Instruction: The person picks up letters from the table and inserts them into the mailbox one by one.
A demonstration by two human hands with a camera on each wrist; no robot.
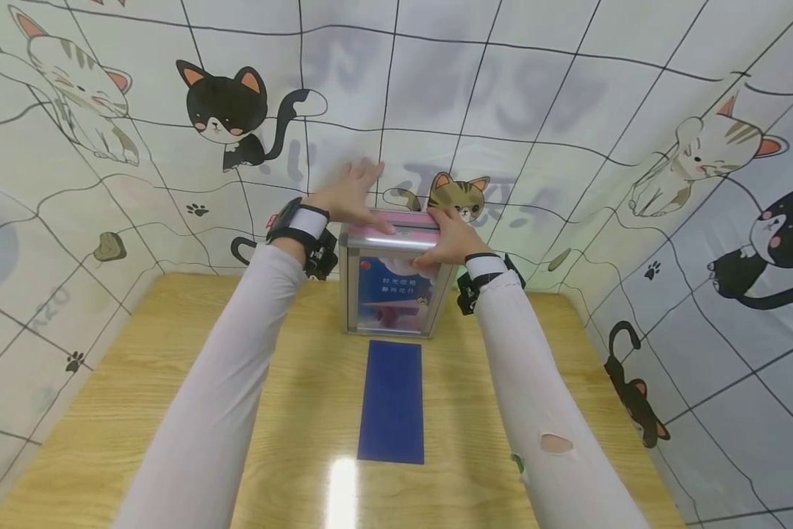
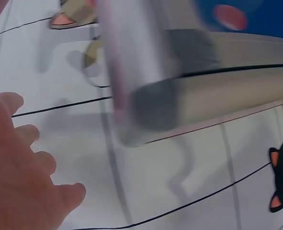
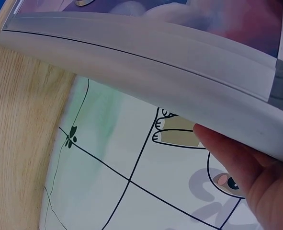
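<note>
1. Left wrist view is blurred; the box (image 2: 151, 76) shows only as a grey smear, its far side hidden.
2. Left hand (image 1: 351, 197): fingers straight and spread, lying over the box (image 1: 392, 273) top's left rear edge.
3. Right hand (image 1: 450, 239): fingers curled over the top's right edge, thumb on the front, grasping the box.
4. Card (image 1: 392, 401): flat on the wooden tabletop (image 1: 171, 353), just in front of the box, below both hands.
5. Cat-print sheeting (image 1: 568, 110) walls in the tabletop.

A blue sheet (image 1: 392, 401), perhaps card, lies on the wooden table (image 1: 138, 382)
</note>
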